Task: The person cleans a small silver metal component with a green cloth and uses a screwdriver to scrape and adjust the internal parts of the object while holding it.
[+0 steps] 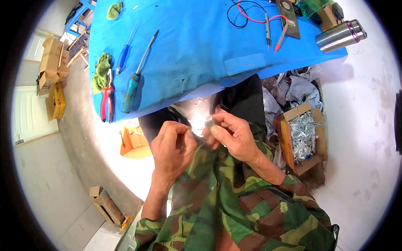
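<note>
Above my lap, just off the table's near edge, both hands are raised close together. My right hand [235, 136] pinches a small flat grey piece [210, 123] between thumb and fingers; its exact kind is too small to tell. My left hand [172, 141] is closed, with thumb and forefinger pressed together. Whatever it may hold is hidden by the fingers. A narrow gap separates the two hands.
On the blue-covered table [188, 42] lie two screwdrivers [132, 90], red-and-black pliers [107, 102], green cloths [101, 73] and test probes [268, 31]. A steel flask [340, 37] stands at the right. Below it, a carton [284, 138] holds silvery scraps.
</note>
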Available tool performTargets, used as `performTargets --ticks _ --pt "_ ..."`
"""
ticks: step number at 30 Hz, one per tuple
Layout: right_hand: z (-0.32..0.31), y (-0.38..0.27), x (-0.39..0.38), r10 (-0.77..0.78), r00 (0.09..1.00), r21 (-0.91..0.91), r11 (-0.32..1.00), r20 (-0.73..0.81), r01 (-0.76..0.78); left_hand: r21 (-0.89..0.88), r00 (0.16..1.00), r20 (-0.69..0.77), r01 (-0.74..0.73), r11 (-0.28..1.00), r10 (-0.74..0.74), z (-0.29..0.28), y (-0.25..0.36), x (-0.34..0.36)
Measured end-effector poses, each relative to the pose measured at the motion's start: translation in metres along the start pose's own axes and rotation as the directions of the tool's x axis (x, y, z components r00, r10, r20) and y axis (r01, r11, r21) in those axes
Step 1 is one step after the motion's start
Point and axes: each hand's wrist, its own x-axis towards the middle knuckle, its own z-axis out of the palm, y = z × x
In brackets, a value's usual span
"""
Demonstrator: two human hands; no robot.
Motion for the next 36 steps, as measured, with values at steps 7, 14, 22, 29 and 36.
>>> performTargets --ticks 7,14,22,29,36 --pt "-0.012 0.012 0.007 -0.048 0.993 0.133 0.991 0.107 0.033 -0.109 0.999 0.011 0.036 0.993 -0.035 0.002 0.003 0.006" --pt "-0.007 0.016 0.008 0.007 0.989 0.368 0.928 0.146 -0.061 -0.098 0.996 0.029 -0.081 0.992 0.084 0.007 0.004 0.009" --pt "-0.001 0.018 0.008 -0.007 0.986 0.331 0.942 0.169 -0.049 -0.001 0.969 -0.001 -0.246 0.969 0.246 0.009 -0.001 0.009" --pt "0.0 0.022 0.008 -0.021 0.986 0.167 0.986 0.167 -0.007 0.071 0.965 0.083 -0.253 0.965 0.248 0.001 0.001 0.008" --pt "-0.001 0.012 0.004 0.048 0.992 0.002 0.999 0.118 -0.048 0.075 0.955 0.139 -0.275 0.959 0.263 -0.004 -0.001 0.01"
